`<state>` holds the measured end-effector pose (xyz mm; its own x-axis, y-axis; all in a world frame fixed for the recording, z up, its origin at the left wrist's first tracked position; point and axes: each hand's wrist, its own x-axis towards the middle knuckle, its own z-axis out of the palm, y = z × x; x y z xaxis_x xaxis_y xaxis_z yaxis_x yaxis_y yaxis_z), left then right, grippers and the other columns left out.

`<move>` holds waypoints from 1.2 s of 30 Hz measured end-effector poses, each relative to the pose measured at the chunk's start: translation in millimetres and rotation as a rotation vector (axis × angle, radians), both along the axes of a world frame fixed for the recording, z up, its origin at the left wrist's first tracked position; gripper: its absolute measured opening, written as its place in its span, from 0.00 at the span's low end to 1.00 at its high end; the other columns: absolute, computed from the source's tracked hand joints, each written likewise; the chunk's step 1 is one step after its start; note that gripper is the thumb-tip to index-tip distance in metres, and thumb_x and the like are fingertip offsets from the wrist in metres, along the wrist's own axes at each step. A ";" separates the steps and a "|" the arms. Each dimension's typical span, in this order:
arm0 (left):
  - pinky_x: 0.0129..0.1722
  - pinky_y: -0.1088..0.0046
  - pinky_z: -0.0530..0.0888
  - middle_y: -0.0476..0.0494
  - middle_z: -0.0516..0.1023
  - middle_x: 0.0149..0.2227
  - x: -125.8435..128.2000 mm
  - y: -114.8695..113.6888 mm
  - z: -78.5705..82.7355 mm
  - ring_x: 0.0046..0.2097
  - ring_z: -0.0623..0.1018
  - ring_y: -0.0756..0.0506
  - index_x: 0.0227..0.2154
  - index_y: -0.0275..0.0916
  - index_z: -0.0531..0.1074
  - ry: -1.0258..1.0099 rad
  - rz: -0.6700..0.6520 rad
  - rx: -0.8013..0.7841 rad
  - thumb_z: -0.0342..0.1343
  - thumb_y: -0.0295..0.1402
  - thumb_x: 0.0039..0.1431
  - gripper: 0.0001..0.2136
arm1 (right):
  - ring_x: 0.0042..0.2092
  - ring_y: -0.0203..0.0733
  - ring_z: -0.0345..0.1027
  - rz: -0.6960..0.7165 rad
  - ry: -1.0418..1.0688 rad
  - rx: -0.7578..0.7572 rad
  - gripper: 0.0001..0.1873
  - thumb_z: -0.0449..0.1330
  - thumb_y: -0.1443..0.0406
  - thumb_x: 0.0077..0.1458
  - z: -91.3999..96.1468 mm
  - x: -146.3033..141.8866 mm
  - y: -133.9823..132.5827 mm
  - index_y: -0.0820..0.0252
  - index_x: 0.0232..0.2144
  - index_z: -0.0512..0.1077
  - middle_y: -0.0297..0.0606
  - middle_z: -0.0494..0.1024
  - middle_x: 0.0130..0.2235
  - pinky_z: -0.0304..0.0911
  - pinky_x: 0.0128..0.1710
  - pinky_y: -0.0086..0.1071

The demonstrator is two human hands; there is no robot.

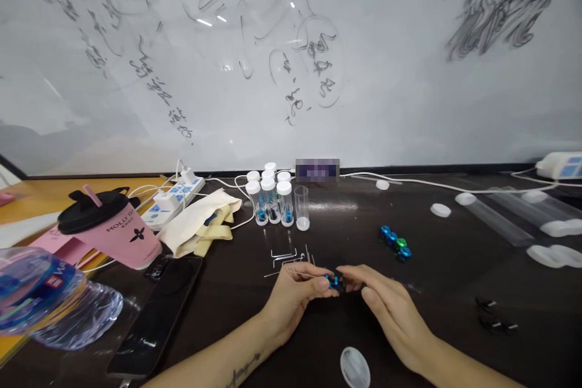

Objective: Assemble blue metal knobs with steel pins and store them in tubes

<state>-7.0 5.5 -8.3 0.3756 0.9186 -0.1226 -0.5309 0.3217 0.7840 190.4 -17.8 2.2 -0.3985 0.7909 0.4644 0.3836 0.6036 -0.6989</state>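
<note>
Between thumb and fingers, my left hand (pixel 297 291) pinches a small blue and black part (pixel 335 282). A thin metal rod shows along that hand's fingers; whether it is gripped too, I cannot tell. From the other side, my right hand (pixel 393 303) closes its fingertips on the part's black end, its thumb held apart. The fingers partly hide the contact. Just beyond my left hand lie several L-shaped hex keys (pixel 284 254). A row of blue and green metal pieces (pixel 395 242) rests past my right hand. Small black pieces (pixel 495 317) lie farther right.
Capped clear tubes (pixel 285 203) stand near the whiteboard beside an uncapped tube (pixel 302 209). A round translucent cap (pixel 355 367) lies at the front. Left are a phone (pixel 157 318), pink cup (pixel 113 230), water bottle (pixel 54 300) and power strip (pixel 170 203). More tubes (pixel 500 221) lie right.
</note>
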 end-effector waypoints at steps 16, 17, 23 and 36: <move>0.34 0.77 0.75 0.42 0.82 0.27 -0.3 0.2 2.0 0.28 0.80 0.50 0.29 0.31 0.80 0.003 -0.008 0.002 0.70 0.27 0.43 0.08 | 0.41 0.43 0.72 0.014 0.012 -0.021 0.16 0.45 0.63 0.68 0.6 -0.1 -0.7 0.53 0.52 0.67 0.39 0.76 0.41 0.66 0.41 0.35; 0.35 0.77 0.75 0.42 0.82 0.27 -0.4 0.0 2.0 0.29 0.80 0.50 0.29 0.31 0.80 0.004 -0.009 0.003 0.70 0.27 0.44 0.08 | 0.41 0.43 0.71 0.016 0.010 -0.025 0.16 0.45 0.63 0.68 0.7 -0.1 -0.5 0.53 0.51 0.67 0.39 0.76 0.41 0.66 0.40 0.35; 0.35 0.77 0.75 0.42 0.82 0.27 -0.7 -0.5 1.5 0.28 0.80 0.51 0.29 0.31 0.80 0.006 -0.013 0.003 0.70 0.27 0.44 0.08 | 0.41 0.43 0.71 0.010 0.006 -0.016 0.16 0.44 0.63 0.68 0.6 -0.2 0.3 0.52 0.51 0.67 0.38 0.76 0.41 0.65 0.40 0.34; 0.33 0.79 0.75 0.41 0.82 0.27 -0.5 -0.2 1.6 0.29 0.80 0.50 0.29 0.31 0.80 0.010 -0.020 0.012 0.70 0.28 0.44 0.08 | 0.41 0.42 0.71 0.013 0.008 -0.011 0.15 0.44 0.62 0.68 0.1 -0.1 -0.4 0.52 0.49 0.68 0.37 0.75 0.40 0.65 0.40 0.33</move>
